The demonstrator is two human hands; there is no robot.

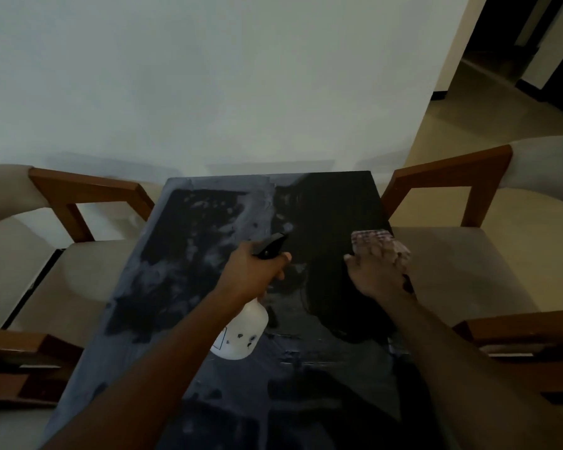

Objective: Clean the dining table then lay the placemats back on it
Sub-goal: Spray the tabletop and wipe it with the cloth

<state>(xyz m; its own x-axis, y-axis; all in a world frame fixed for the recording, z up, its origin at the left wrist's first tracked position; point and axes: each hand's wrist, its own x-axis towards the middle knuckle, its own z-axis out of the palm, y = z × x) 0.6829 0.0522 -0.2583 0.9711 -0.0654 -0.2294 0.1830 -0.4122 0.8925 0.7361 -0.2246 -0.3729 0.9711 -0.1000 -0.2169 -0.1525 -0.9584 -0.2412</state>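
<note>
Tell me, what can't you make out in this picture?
Head view only.
- Spray bottle label: too small to read, partly behind the left forearm.
- Cloth: mostly under the right hand, pattern blurred.
- Table near end: cut off by the bottom edge and covered by the arms.
- Placemats: none in view.

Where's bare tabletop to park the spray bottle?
Free: left half of the table, between left chair, wall and left hand. Also the far right corner beyond the cloth. Crowded: centre to right edge, where the left hand holds the spray bottle and the right hand presses the cloth.
</note>
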